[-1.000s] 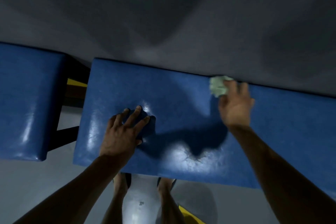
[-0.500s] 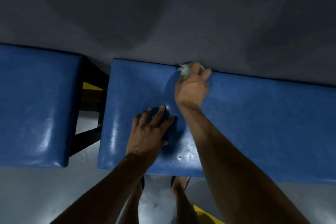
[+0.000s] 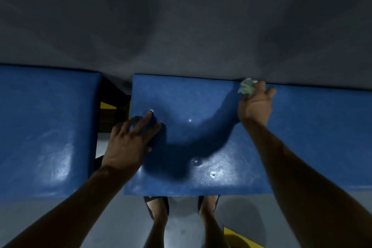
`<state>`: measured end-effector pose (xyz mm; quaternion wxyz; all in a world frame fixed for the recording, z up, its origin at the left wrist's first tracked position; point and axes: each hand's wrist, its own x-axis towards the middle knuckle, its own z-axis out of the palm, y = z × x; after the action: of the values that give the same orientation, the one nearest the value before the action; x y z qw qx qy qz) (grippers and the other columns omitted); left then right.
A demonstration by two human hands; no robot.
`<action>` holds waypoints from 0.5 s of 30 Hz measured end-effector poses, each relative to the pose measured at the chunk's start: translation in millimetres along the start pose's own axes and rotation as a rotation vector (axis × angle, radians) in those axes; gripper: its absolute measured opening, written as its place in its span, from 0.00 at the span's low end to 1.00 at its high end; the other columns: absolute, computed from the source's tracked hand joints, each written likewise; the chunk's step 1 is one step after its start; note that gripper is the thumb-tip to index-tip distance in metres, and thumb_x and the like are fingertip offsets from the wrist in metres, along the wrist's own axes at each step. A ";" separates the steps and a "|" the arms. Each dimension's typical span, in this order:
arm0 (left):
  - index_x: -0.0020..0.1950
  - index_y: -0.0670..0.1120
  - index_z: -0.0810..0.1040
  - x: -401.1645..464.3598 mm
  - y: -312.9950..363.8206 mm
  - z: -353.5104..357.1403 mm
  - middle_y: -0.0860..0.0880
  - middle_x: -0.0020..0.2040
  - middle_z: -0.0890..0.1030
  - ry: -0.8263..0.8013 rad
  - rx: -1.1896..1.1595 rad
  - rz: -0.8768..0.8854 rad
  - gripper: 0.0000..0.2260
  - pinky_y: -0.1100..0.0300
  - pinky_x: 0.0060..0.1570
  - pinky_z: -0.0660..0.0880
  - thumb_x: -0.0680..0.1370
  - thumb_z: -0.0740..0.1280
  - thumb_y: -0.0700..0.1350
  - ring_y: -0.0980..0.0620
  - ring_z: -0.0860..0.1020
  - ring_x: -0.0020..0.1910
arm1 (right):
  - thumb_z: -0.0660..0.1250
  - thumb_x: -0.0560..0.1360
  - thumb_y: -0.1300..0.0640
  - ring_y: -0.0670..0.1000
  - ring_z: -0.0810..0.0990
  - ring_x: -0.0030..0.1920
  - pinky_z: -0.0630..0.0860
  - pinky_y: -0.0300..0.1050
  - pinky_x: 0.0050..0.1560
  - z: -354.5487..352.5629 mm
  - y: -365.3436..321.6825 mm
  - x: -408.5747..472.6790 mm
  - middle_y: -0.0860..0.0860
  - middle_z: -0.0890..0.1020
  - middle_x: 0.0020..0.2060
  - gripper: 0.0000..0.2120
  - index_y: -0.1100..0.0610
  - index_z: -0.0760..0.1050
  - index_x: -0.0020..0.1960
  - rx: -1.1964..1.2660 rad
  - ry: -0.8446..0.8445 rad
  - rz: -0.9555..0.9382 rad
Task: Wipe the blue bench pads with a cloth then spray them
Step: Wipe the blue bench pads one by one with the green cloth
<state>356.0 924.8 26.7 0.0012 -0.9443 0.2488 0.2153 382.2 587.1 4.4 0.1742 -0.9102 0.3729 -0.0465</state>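
Note:
A long blue bench pad (image 3: 201, 147) runs across the middle and right of the view, against a grey wall. My right hand (image 3: 255, 104) grips a crumpled pale green cloth (image 3: 246, 86) and presses it on the pad's far edge by the wall. My left hand (image 3: 129, 143) rests on the pad's left end with its fingers spread and straight. A second blue pad (image 3: 46, 127) lies to the left, across a gap. No spray bottle is in view.
A dark frame with a yellow part (image 3: 107, 105) shows in the gap between the pads. The grey wall (image 3: 181, 26) rises right behind them. My feet (image 3: 157, 207) stand on the grey floor under the near edge. A yellow object (image 3: 235, 237) lies bottom right.
My right hand swept the cloth left along the far edge of the pad, then back to the right. My left hand stays resting on the pad's left part.

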 end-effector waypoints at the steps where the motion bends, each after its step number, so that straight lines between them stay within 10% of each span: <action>1: 0.73 0.57 0.70 1.0 1.6 0.2 0.49 0.76 0.66 0.008 -0.002 -0.005 0.37 0.42 0.57 0.72 0.66 0.78 0.51 0.40 0.72 0.67 | 0.60 0.72 0.57 0.66 0.77 0.48 0.75 0.55 0.49 10.5 -20.3 -9.6 0.62 0.71 0.57 0.19 0.59 0.71 0.62 0.032 -0.005 0.001; 8: 0.71 0.57 0.72 5.9 2.2 -1.2 0.50 0.75 0.69 0.010 0.015 -0.024 0.36 0.43 0.56 0.73 0.65 0.79 0.52 0.40 0.74 0.66 | 0.69 0.69 0.63 0.61 0.77 0.39 0.78 0.55 0.41 62.2 -150.7 -96.6 0.61 0.75 0.52 0.16 0.57 0.77 0.57 0.096 -0.203 -0.510; 12: 0.72 0.57 0.71 6.6 -0.4 -1.2 0.51 0.75 0.69 -0.010 -0.021 -0.019 0.36 0.43 0.57 0.72 0.65 0.79 0.51 0.40 0.74 0.66 | 0.65 0.69 0.59 0.65 0.77 0.39 0.78 0.54 0.41 35.3 -98.6 -59.7 0.61 0.76 0.54 0.21 0.56 0.76 0.61 -0.035 -0.232 -0.665; 15: 0.75 0.60 0.65 6.4 2.6 -5.4 0.53 0.78 0.61 -0.010 -0.061 -0.025 0.34 0.44 0.64 0.67 0.71 0.75 0.52 0.41 0.68 0.71 | 0.61 0.72 0.55 0.66 0.77 0.45 0.76 0.53 0.45 8.2 -19.0 -19.5 0.63 0.74 0.55 0.20 0.57 0.73 0.64 -0.024 -0.091 -0.449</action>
<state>362.0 918.9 29.3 -0.0239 -0.9459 0.2301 0.2274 382.5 615.4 4.3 0.1652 -0.9735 0.1531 -0.0386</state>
